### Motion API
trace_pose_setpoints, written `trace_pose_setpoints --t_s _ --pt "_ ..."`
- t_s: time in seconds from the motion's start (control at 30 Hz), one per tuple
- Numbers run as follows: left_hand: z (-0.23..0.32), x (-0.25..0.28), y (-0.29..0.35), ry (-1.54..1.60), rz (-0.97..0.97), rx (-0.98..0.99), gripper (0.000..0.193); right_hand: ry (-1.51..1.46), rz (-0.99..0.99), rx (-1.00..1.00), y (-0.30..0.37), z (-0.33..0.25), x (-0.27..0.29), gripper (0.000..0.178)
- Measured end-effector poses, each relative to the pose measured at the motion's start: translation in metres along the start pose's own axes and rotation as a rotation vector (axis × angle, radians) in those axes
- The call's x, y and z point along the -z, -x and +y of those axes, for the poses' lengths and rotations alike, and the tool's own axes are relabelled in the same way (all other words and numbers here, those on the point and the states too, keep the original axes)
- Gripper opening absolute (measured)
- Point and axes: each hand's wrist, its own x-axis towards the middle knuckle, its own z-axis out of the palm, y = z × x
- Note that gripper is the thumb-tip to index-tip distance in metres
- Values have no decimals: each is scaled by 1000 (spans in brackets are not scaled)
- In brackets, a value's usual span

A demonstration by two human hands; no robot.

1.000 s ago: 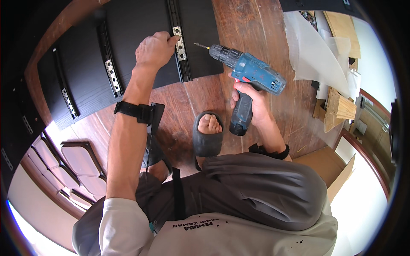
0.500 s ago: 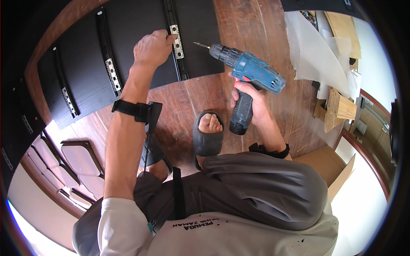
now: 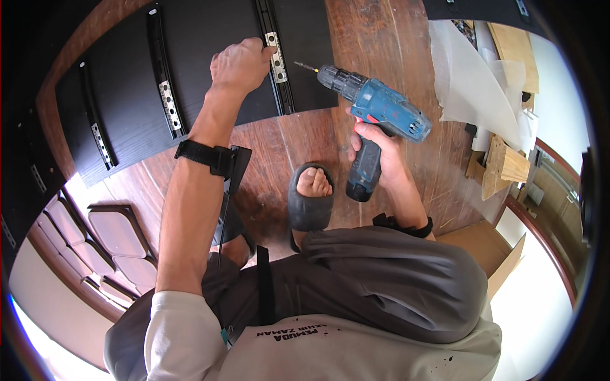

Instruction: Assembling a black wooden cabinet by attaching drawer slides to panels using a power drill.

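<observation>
A black board lies on the wooden floor ahead of me, with several black metal drawer slides across it. My left hand is closed, knuckles up, above the board. Its thumb reaches the silver perforated part of the rightmost drawer slide; whatever its curled fingers hold is hidden. In my right hand is a blue and black cordless drill, gripped by the handle with the index finger by the red trigger. The drill's bit points left toward that slide, apart from it.
The middle slide and left slide lie on the same board. White foam sheeting and wood offcuts are at the right, above an open cardboard box. My sandalled foot stands between my arms.
My left hand and the rightmost slide appear slightly further right. The drill, still in my right hand, has shifted a little to the right as well; the whole view moved slightly.
</observation>
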Motion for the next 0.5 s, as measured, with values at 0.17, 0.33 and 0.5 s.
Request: trace_pose_setpoints --t_s 0.17,0.33,0.5 --pt "0 -1 0 -4 -3 -1 44 239 -62 55 6 -18 1 38" --pt "-2 -2 -2 -5 -5 -2 44 560 -108 64 12 -40 -4 26" --pt "-5 -7 -2 -18 41 -28 47 913 -157 72 11 -55 -11 22"
